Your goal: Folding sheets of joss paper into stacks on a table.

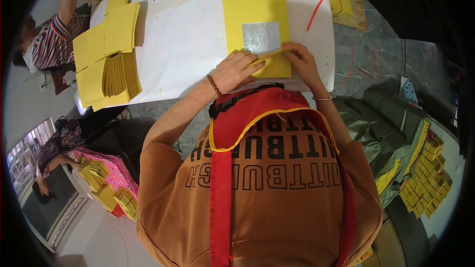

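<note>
A yellow paper sheet (237, 12) with a silver foil square (260, 36) in its middle lies on the white-covered table in front of me. Across its near part, a narrow folded strip of yellow paper (269, 58) slants up to the right. My left hand (238, 70) is closed on the strip's left end, fingers bent over it. At the right end my right hand (301, 63) pinches the strip between thumb and fingers. More yellow paper shows beneath the strip; whether it is one sheet or a pile, I cannot tell.
Stacks of folded yellow paper (106, 37) stand on the left of the white table (178, 44), with more along its far edge. Red ties (319, 10) hang at the far right. Bundled yellow paper (428, 180) lies right. Two other people are at the left.
</note>
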{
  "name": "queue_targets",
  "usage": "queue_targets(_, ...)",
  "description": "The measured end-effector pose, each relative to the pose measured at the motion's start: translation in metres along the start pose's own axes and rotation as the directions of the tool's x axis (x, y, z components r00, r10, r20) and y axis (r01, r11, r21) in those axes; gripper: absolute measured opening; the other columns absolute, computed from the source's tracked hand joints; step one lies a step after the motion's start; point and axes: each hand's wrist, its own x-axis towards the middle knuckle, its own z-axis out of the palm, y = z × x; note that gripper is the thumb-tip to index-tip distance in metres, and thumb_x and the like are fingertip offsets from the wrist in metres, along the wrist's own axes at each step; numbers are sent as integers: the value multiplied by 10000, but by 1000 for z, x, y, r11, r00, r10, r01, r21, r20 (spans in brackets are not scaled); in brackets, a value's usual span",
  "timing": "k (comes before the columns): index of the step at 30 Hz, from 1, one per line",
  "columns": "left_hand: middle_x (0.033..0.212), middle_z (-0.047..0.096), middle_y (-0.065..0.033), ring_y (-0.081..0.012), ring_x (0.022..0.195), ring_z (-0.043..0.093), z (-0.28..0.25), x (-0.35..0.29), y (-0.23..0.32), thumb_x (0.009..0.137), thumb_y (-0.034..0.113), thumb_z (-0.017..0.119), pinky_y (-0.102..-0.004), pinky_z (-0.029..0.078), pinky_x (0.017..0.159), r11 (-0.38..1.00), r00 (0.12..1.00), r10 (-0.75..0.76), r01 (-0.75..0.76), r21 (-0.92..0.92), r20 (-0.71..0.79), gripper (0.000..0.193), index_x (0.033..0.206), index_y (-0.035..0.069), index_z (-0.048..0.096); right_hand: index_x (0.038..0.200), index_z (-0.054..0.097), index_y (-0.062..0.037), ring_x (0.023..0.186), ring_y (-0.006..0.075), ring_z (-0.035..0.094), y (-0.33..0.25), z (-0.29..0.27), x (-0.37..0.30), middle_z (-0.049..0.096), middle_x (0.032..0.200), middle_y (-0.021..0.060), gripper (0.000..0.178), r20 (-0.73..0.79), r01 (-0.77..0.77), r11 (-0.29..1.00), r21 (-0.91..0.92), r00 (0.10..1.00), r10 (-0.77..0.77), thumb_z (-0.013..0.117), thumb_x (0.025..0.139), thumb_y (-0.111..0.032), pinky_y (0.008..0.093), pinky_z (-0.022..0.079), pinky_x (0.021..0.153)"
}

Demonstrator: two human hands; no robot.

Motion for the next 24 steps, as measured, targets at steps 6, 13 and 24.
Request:
queue_targets(6, 1129, 526, -69, -241, 1062, 496, 1, 0, 0, 645, 171, 715, -359, 411, 882, 978, 997, 56, -64, 199, 47, 577, 1191, 109, 538, 1074, 595, -54, 1018, 143, 529, 1, -1, 0, 570, 1127, 53, 219, 27, 52, 999, 10, 998, -53, 592, 857, -83, 264, 417, 888)
queue_targets(13, 1138, 520, -63, -232, 1073, 490, -7, 1, -6, 634, 192, 726, -352, 400, 885, 996, 996, 0, 8, -89, 88, 614, 1211, 132, 526, 1087, 584, -50, 1030, 141, 525, -5, -1, 0, 569, 1128, 53, 228, 26, -16, 1000, 0, 1000, 16, 585, 861, -81, 266, 411, 904)
queue_targets(24, 1179, 518, -82, -242, 1101, 484, -7, -3, -7, 693, 147, 649, -369, 393, 908, 999, 995, 32, -33, 9, 93, 482, 1161, 95, 546, 1078, 585, -44, 1027, 133, 526, -6, -2, 1, 573, 1119, 43, 224, 33, -47, 998, 47, 998, 45, 595, 858, -89, 267, 410, 907)
